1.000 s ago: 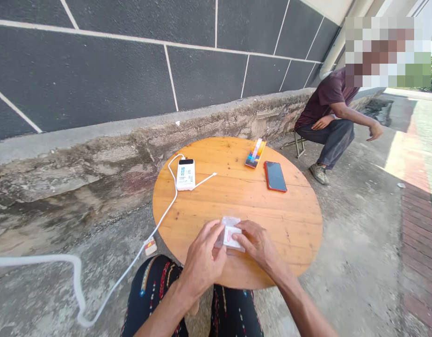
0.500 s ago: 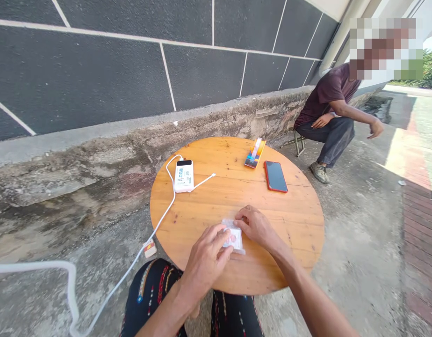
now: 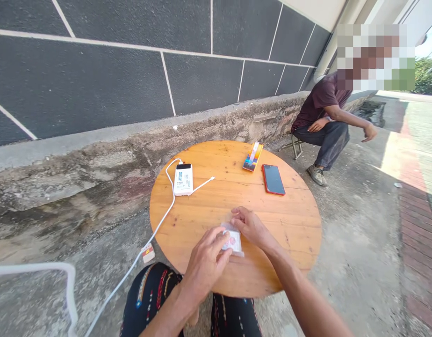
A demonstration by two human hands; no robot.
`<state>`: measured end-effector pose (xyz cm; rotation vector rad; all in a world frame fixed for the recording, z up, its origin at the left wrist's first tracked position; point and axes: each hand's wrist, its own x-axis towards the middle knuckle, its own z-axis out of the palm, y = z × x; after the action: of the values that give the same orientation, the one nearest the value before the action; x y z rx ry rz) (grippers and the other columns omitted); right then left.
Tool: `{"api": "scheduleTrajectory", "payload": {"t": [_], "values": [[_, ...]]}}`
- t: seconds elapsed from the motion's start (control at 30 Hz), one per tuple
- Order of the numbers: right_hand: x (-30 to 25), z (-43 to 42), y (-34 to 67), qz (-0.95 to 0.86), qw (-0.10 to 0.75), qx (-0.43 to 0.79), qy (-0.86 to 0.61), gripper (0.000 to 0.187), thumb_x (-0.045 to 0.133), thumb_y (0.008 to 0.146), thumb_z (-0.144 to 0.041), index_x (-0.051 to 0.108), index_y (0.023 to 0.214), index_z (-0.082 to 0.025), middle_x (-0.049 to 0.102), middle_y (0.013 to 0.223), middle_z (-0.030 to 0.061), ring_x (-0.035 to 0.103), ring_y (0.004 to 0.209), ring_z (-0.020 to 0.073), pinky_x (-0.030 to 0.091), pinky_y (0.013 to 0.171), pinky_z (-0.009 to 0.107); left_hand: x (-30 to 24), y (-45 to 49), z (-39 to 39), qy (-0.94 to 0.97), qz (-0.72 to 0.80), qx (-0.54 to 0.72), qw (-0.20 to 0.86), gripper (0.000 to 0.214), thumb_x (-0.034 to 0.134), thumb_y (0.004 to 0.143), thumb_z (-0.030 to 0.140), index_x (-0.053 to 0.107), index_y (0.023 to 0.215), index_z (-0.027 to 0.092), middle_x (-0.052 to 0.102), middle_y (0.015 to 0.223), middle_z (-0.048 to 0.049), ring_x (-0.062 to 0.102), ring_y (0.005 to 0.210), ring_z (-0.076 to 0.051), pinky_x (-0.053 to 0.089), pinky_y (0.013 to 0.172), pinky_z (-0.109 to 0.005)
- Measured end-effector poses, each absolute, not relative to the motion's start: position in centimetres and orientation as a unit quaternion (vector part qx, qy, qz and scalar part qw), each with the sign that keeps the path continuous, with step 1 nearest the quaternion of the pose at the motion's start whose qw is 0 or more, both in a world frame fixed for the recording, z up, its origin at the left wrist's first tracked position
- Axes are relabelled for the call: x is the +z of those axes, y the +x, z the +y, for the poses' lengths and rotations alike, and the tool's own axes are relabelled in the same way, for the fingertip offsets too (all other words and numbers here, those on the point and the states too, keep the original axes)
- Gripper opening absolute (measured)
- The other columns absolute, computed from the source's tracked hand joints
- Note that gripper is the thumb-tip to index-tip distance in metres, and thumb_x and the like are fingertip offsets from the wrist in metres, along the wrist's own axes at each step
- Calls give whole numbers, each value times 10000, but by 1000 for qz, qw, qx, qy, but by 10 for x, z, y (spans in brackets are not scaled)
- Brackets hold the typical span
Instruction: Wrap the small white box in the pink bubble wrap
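A small clear plastic packet (image 3: 233, 242) with white contents and a pinkish-red mark lies near the front of the round wooden table. My left hand (image 3: 209, 250) has the packet's left side between thumb and fingers, with the thumb near its lower edge. At its upper right edge, my right hand (image 3: 249, 226) is bent inward, thumb and fingertips closed at the packet's top flap. Fingers cover part of the packet's left side and top.
On the wooden table (image 3: 209, 213) are a white power bank (image 3: 183, 180) with white cables, an orange-and-blue box-like holder (image 3: 253, 157) and a red-edged phone (image 3: 273, 179). A small box (image 3: 148, 253) lies on the ground. A seated person (image 3: 323, 105) is at the right, beyond the table.
My right hand has shifted slightly left along the packet's top edge. The left hand keeps its place on the packet. The camera view has tilted a little.
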<state>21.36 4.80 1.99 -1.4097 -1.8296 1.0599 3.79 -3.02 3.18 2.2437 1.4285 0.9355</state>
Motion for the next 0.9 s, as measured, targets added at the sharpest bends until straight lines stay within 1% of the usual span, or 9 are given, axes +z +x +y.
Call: {"api": "scheduleTrajectory", "payload": {"t": [0.1,0.23,0.4,0.57,0.73,0.9], "values": [[18,52,209,-681,300,408,-529,326,530,806,-199,515,1128,-146,571,653,-31,493,571,119,351,545,234,31,38,-30,783,502,326,168,266,535,825,137,629,1059,220,604,1188,-82,597,1087,-219,516,909,-346],[14,57,206,-673,323,417,-519,380,545,782,-180,507,1159,-153,578,663,-37,505,571,114,358,548,231,31,38,-31,781,504,330,168,277,541,821,143,632,1072,219,602,1196,-85,601,1080,-217,514,913,-344],[10,56,208,-674,361,408,-498,320,512,792,-174,561,1107,-159,592,722,-16,530,635,123,403,602,246,33,40,-31,781,507,326,165,274,540,814,137,642,1053,222,615,1178,-73,607,1073,-216,522,902,-341],[5,54,211,-651,410,439,-464,260,540,777,-217,602,1027,-187,592,753,-10,526,636,122,412,582,243,36,40,-32,782,516,307,170,277,539,818,148,638,1068,214,604,1203,-78,597,1095,-218,509,928,-351],[7,54,210,-625,417,495,-437,224,585,743,-229,618,961,-196,600,768,-3,561,682,134,439,606,252,38,39,-30,784,520,290,175,272,529,825,159,643,1065,217,599,1207,-77,596,1097,-218,508,930,-353],[13,50,211,-601,422,538,-413,222,606,727,-240,590,943,-193,574,741,-19,563,659,126,456,622,261,39,40,-30,783,525,286,170,273,525,832,173,645,1070,228,599,1211,-75,593,1099,-221,507,928,-356]]}}
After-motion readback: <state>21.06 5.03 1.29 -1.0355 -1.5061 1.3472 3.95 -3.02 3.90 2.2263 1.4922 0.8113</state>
